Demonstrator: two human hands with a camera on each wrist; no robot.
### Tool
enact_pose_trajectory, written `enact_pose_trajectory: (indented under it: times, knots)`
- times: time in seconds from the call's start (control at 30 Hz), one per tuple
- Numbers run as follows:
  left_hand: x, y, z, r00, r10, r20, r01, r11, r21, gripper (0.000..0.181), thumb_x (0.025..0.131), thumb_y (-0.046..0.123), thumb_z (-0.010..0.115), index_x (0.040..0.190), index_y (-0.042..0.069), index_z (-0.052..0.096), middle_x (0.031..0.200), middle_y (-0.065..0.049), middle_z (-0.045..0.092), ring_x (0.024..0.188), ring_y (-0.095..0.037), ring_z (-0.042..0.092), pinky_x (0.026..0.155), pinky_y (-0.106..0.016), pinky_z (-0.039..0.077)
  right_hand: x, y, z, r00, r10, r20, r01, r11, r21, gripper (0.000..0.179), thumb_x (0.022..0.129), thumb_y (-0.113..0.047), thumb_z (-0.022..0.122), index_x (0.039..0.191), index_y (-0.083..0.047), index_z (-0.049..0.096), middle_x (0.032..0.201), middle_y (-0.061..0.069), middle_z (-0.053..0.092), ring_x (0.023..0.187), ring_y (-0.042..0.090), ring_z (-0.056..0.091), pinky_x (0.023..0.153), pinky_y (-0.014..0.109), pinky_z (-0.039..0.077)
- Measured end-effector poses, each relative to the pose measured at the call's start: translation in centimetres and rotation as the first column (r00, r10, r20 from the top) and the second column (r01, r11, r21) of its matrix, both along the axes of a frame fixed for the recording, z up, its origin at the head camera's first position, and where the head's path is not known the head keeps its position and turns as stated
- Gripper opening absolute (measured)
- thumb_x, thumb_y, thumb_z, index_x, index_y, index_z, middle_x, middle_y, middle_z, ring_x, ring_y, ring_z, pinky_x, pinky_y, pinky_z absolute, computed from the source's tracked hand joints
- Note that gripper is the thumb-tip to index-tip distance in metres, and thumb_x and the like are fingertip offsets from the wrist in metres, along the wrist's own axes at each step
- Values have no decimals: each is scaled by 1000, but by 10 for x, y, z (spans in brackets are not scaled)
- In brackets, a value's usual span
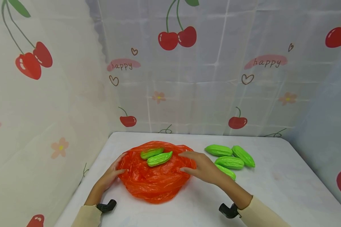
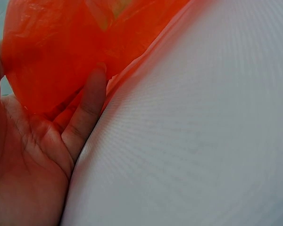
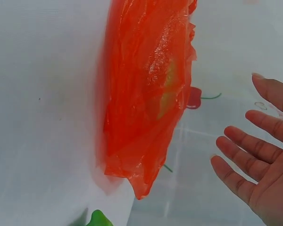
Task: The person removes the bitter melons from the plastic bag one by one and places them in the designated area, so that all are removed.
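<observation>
A crumpled red plastic bag (image 1: 156, 186) lies on the white table, two bright green bitter melons (image 1: 159, 159) showing at its top. On its left side, my left hand (image 1: 109, 176) touches the bag with fingers extended and thumb apart. The left wrist view shows the red plastic (image 2: 61, 56) against the palm, one straight finger (image 2: 87, 106) along it. My right hand (image 1: 203, 167) hovers by the bag's right side, holding nothing. Its spread fingers stand apart from the plastic in the right wrist view, where a green shape shows dimly through the bag (image 3: 141, 94).
Several more bitter melons (image 1: 229, 162) lie on the table (image 1: 275, 192) right of the bag, one partly behind my right forearm. Cherry-printed curtains (image 1: 204, 94) stand around the table's back and sides. Each wrist carries a black camera mount (image 1: 228, 210).
</observation>
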State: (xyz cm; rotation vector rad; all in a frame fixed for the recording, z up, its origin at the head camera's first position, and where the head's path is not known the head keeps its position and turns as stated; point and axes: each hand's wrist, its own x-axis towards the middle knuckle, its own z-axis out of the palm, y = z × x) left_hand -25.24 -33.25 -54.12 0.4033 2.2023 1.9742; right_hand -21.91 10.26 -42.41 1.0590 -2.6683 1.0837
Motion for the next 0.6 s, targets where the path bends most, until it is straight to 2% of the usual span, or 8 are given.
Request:
enact_pose_trajectory:
  times: [0.47,0.6]
  knots:
    - [0,0,1,1000,4,16,-4,1000,-12,83,91,0,58,163,16,19,169,-12,10,128,6,41,100,-19,45,-25,-16,-15,999,17,52,-13,997,-72,52,90,-24,77,138,-9,62,135,5,65,127,30,58,101,53,50]
    - [0,0,1,1000,16,24,-15,1000,-15,83,91,-1,58,163,17,20,170,-11,10,129,7,40,100,-19,45,-33,-21,-19,997,23,78,-16,996,-84,52,91,-25,77,137,-6,62,135,11,64,128,33,57,103,56,47]
